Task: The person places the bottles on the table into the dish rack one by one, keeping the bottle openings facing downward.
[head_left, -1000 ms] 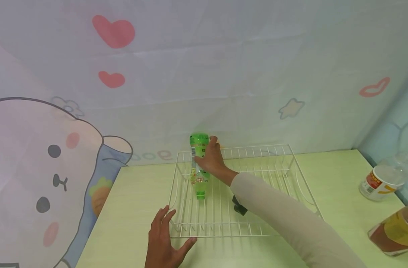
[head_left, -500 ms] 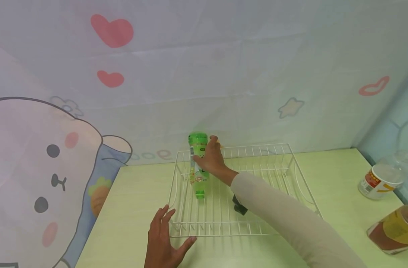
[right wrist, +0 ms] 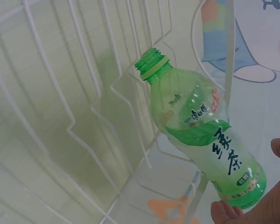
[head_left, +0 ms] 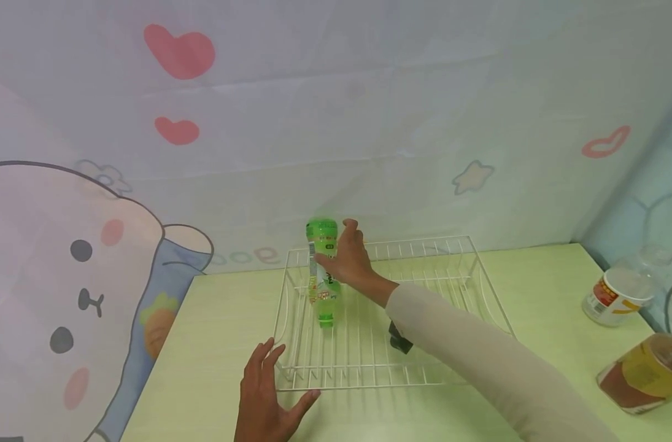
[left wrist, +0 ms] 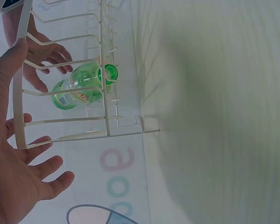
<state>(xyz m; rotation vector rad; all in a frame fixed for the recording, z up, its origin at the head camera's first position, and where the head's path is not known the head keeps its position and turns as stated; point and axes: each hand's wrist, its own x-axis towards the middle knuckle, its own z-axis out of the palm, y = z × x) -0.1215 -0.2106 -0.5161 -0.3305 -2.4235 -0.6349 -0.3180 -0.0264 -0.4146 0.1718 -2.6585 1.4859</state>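
An uncapped, clear-green tea bottle (head_left: 324, 276) leans neck down in a white wire rack (head_left: 391, 367), near its left back corner. Its threaded mouth (right wrist: 151, 63) and label show clearly in the right wrist view. My right hand (head_left: 352, 261) is beside the bottle's raised base, thumb and fingers spread apart and not curled round it. Whether a fingertip still touches the base is unclear. My left hand (head_left: 264, 393) is at the rack's front left corner, fingers spread. In the left wrist view the left hand (left wrist: 14, 172) has its thumb against the rack's rim.
On the right of the pale green table (head_left: 225, 319) are a bottle with a yellow and brown label (head_left: 642, 371) and a clear bottle with a white label (head_left: 617, 294). A printed cloth (head_left: 336, 123) hangs behind the rack. A black device (head_left: 400, 339) shows under the right forearm.
The right hand has eased slightly rightward from the green bottle, and a small gap shows beside its base. The bottle and the left hand stay in place; the head view shifts slightly.
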